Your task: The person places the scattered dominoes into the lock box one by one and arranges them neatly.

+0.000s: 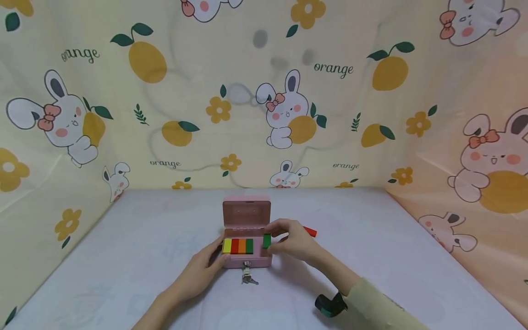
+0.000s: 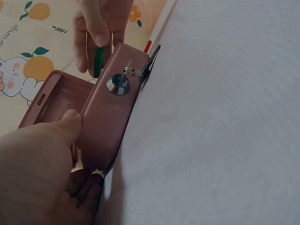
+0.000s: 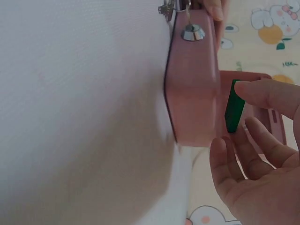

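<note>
A pink metal cash box (image 1: 261, 262) stands on the table, its lid (image 1: 246, 214) raised at the back. My left hand (image 1: 200, 267) holds the box by its left side, thumb at the front rim and fingers around the side. Inside at the left, a yellow block (image 1: 227, 246), a red block (image 1: 234, 246), an orange block (image 1: 242, 246) and a green block (image 1: 249, 246) stand in a row. Over the box's right end, my right hand (image 1: 294, 240) pinches another green block (image 3: 235, 105) between thumb and fingers. Keys (image 1: 249, 278) hang from the front lock (image 2: 119, 84).
Behind my right hand lies a red block (image 1: 310, 231) on the white table (image 1: 165, 220). A black device (image 1: 331, 305) sits at my right sleeve (image 1: 379, 305). Patterned cloth (image 1: 247, 137) with rabbits and oranges surrounds the back and sides of the table.
</note>
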`<state>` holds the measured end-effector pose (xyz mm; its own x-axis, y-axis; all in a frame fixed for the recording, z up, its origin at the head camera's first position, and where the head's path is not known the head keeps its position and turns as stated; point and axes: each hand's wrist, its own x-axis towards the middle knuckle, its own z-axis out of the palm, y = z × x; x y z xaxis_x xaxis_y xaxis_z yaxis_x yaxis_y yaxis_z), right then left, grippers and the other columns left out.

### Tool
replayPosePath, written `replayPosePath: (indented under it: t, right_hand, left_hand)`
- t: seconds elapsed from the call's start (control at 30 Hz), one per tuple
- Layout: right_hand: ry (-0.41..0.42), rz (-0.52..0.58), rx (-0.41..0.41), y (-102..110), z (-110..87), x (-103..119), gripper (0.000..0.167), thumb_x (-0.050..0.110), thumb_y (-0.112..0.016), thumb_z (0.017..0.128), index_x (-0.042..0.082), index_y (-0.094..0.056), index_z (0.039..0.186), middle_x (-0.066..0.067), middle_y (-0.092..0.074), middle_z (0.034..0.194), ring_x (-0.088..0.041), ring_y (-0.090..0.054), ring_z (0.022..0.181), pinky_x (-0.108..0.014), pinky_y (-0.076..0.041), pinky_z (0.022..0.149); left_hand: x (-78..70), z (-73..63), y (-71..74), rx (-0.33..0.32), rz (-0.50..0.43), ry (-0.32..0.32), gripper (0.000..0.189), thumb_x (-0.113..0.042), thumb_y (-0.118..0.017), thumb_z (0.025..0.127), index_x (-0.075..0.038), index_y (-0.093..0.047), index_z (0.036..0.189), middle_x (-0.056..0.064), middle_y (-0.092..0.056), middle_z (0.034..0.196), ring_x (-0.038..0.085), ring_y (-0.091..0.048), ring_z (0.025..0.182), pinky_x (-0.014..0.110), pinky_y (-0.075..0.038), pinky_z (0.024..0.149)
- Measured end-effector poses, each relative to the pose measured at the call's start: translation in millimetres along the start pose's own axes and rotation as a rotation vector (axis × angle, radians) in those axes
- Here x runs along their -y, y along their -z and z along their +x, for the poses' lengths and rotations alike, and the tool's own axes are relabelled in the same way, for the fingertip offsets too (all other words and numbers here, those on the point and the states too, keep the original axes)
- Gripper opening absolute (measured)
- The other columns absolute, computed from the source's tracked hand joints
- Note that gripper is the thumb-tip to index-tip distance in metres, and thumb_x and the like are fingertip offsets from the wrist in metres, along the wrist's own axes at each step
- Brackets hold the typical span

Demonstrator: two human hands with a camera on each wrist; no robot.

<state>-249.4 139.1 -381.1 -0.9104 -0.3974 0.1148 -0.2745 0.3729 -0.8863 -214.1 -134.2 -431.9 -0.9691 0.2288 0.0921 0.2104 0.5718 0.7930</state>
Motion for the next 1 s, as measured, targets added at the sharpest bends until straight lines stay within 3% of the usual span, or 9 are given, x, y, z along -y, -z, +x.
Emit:
replayPosePath:
  t: [0.23, 0.57, 0.83, 1.0]
  right_hand:
    - [-0.023, -0.042, -0.027, -6, 5.5, -5, 0.038, 0.009, -0.083, 0.077, 0.007, -0.070, 0.112, -0.003, -0.067, 0.106, -0.033, -0.055, 0.109, -0.034, -0.056, 0.076]
    - [-0.067, -0.056, -0.023, -10, 10.8, -8, 0.034, 0.007, -0.082, 0.076, 0.009, -0.071, 0.109, -0.002, -0.065, 0.112, -0.035, -0.051, 0.112, -0.041, -0.054, 0.082]
    - [-0.040, -0.141, 0.003, -13, 15.7, -7, 0.030, 0.007, -0.084, 0.075, 0.009, -0.072, 0.102, -0.003, -0.066, 0.106, -0.029, -0.051, 0.111, -0.048, -0.048, 0.094]
    - [-0.025, -0.176, 0.008, -15, 19.8, -8, 0.029, 0.006, -0.084, 0.075, 0.009, -0.072, 0.101, -0.005, -0.065, 0.101, -0.030, -0.051, 0.106, -0.045, -0.050, 0.088]
  left_hand:
    - [0.0, -0.3, -0.3, 0.005, -0.011, 0.002, 0.069, -0.042, -0.057, 0.100, -0.015, -0.028, 0.156, 0.010, -0.033, 0.156, 0.032, -0.026, 0.143, 0.055, -0.025, 0.113]
    - [2.3, -1.3, -0.1, -0.002, 0.001, -0.015, 0.068, -0.042, -0.056, 0.100, -0.015, -0.028, 0.156, 0.009, -0.032, 0.156, 0.031, -0.026, 0.144, 0.054, -0.024, 0.114]
    - [1.9, -2.7, 0.8, -0.010, 0.015, -0.037, 0.067, -0.040, -0.057, 0.100, -0.015, -0.029, 0.156, 0.008, -0.033, 0.156, 0.031, -0.026, 0.143, 0.053, -0.023, 0.114]
    - [3.5, -2.3, 0.6, -0.014, 0.017, -0.041, 0.067, -0.039, -0.057, 0.100, -0.015, -0.029, 0.156, 0.007, -0.033, 0.156, 0.030, -0.026, 0.143, 0.053, -0.023, 0.114]
